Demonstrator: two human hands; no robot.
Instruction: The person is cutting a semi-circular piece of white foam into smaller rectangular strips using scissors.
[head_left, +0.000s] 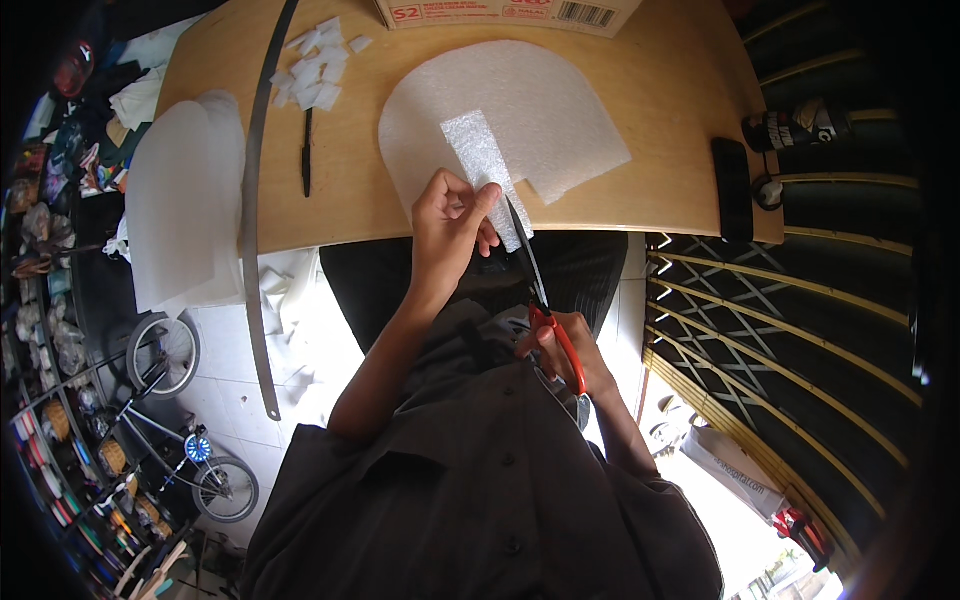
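Observation:
Between the thumb and fingers of my left hand (447,222) is a narrow strip of white foam sheet (470,140), held upright-slanted above the table's near edge. My right hand (572,350) grips a pair of scissors (567,352) with red-orange handles and dark blades. The blades point up and away, alongside the strip's right edge near my left thumb; whether they touch it I cannot tell. Beyond the strip, a large white foam sheet (540,110) with a rounded far edge and a notched near edge lies flat on the wooden table (680,190).
Small white cut pieces (318,65) are heaped at the far left, beside a black pen (307,160). A long metal ruler (252,200) overhangs the table by more white sheets (190,200). A carton (510,12) stands at the back, a black phone (733,190) at the right edge.

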